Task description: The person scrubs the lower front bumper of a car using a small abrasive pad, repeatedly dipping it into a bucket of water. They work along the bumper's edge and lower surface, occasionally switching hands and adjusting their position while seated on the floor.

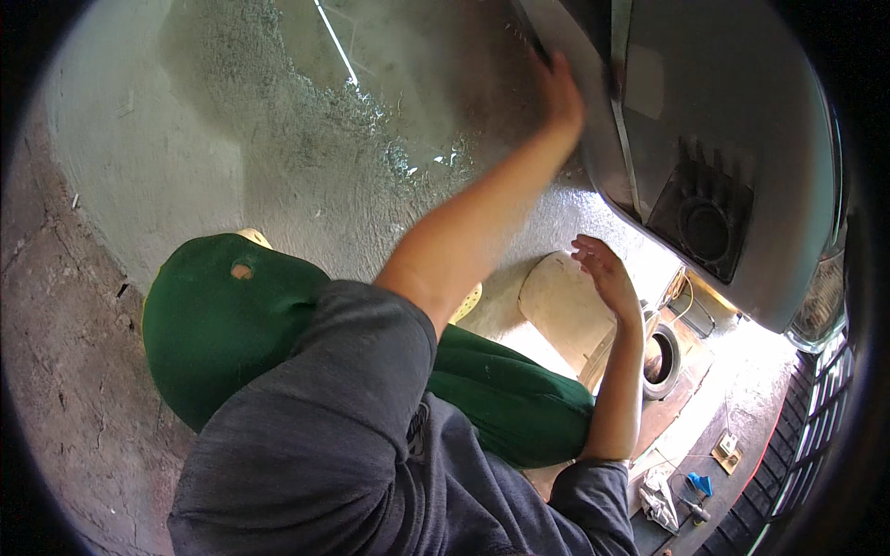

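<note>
My left arm stretches up and to the right, and my left hand [561, 100] is at the near edge of a large dark grey panel [742, 120], apparently part of a vehicle. Its fingers are blurred and partly hidden, so I cannot make out whether it holds anything. Set into the panel is a black rectangular recess [706, 221] with a round opening. A narrow strip [622, 130] runs down across the panel. Below the panel's lower corner, my right hand [604, 271] is raised in the air, fingers loosely bent and apart, with nothing in it.
Wet concrete floor [306, 176] spreads along the left and top. Past my right forearm lie a tire [660, 361] and a pale curved sheet [556, 296]. Cables, a white crumpled cloth [658, 500] and a blue item [700, 484] sit at the lower right, beside a black grating [788, 454].
</note>
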A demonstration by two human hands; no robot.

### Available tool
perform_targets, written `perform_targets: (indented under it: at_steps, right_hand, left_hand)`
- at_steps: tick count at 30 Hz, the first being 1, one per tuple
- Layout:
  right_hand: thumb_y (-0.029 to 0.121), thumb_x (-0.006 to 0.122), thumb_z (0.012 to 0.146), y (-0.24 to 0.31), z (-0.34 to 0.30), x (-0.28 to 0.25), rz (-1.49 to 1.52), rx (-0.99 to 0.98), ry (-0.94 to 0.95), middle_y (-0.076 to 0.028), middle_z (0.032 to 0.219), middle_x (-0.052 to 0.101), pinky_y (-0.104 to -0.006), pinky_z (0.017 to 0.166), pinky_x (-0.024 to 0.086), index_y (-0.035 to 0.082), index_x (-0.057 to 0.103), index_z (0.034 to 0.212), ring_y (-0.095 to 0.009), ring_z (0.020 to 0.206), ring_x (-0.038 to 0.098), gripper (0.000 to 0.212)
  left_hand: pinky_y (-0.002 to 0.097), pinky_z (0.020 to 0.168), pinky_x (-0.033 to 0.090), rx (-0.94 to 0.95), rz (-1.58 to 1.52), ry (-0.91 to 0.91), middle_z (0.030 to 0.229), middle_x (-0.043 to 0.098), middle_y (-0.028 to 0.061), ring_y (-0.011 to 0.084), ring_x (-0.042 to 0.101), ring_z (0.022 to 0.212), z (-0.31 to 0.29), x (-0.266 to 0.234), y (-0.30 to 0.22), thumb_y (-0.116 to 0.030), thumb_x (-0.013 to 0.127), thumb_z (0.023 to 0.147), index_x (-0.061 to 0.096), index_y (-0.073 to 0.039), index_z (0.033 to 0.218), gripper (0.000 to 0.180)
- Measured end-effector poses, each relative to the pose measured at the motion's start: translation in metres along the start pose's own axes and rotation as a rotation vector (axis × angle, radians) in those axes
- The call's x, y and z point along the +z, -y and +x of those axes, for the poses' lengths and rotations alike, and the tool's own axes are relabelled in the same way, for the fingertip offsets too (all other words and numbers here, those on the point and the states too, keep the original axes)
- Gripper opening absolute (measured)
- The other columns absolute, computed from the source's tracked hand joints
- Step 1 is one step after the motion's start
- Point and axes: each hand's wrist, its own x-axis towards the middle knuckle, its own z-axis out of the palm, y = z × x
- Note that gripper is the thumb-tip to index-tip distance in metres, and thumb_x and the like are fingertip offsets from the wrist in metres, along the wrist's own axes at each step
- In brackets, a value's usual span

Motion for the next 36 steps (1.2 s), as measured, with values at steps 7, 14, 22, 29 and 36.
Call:
perform_targets:
  at_steps: [7, 14, 22, 29, 36]
  right_hand:
    - [0.017, 0.072, 0.095, 0.010, 0.023, 0.007, -0.350, -0.083, -0.294, -0.022, 0.151, 0.054, -0.0453, 0.104, 0.051, 0.003, 0.041, 0.153, -0.037, 0.132, 0.060, 0.067]
    - [0.026, 0.067, 0.097, 0.033, 0.063, 0.010, -0.384, -0.168, -0.429, -0.026, 0.114, 0.070, -0.0513, 0.092, 0.052, 0.003, 0.064, 0.125, -0.045, 0.113, 0.067, 0.036]
    - [0.031, 0.074, 0.092, -0.004, 0.039, -0.006, -0.297, -0.058, -0.353, -0.022, 0.090, 0.071, -0.0460, 0.077, 0.052, 0.003, 0.067, 0.101, -0.037, 0.083, 0.069, 0.030]
    - [0.032, 0.074, 0.093, -0.001, 0.031, -0.001, -0.286, -0.042, -0.263, -0.020, 0.095, 0.073, -0.0439, 0.080, 0.053, 0.004, 0.070, 0.111, -0.033, 0.088, 0.070, 0.034]
    - [0.030, 0.074, 0.092, 0.003, 0.023, 0.000, -0.340, -0.062, -0.244, -0.021, 0.104, 0.074, -0.0462, 0.084, 0.053, 0.004, 0.069, 0.112, -0.037, 0.097, 0.072, 0.033]
  left_hand:
    - [0.0488, 0.119, 0.035, -0.793, 0.249, 0.357, 0.155, 0.045, 0.0300, 0.0431, 0.046, 0.142, -0.176, -0.030, 0.007, -0.047, 0.033, 0.112, 0.034, 0.007, 0.155, 0.069]
    - [0.0562, 0.112, 0.042, -0.633, 0.801, 0.525, 0.137, 0.058, 0.0387, 0.0535, 0.055, 0.131, -0.164, -0.061, 0.059, -0.069, 0.035, 0.105, 0.051, 0.013, 0.140, 0.090]
    - [0.0390, 0.131, 0.013, -0.007, 0.136, 0.033, 0.174, 0.014, 0.0199, 0.0301, 0.016, 0.161, 0.087, -0.053, -0.058, -0.054, 0.026, 0.113, 0.018, 0.005, 0.164, 0.079]
    - [0.0428, 0.127, 0.022, -0.097, 0.197, 0.441, 0.165, 0.038, 0.0222, 0.0327, 0.035, 0.153, 0.206, -0.031, -0.152, -0.067, 0.022, 0.109, 0.031, 0.007, 0.160, 0.090]
    - [0.0391, 0.128, 0.017, -0.187, 0.169, 0.400, 0.171, 0.027, 0.0178, 0.0278, 0.028, 0.157, 0.128, -0.047, -0.138, -0.065, 0.022, 0.110, 0.022, 0.007, 0.163, 0.090]
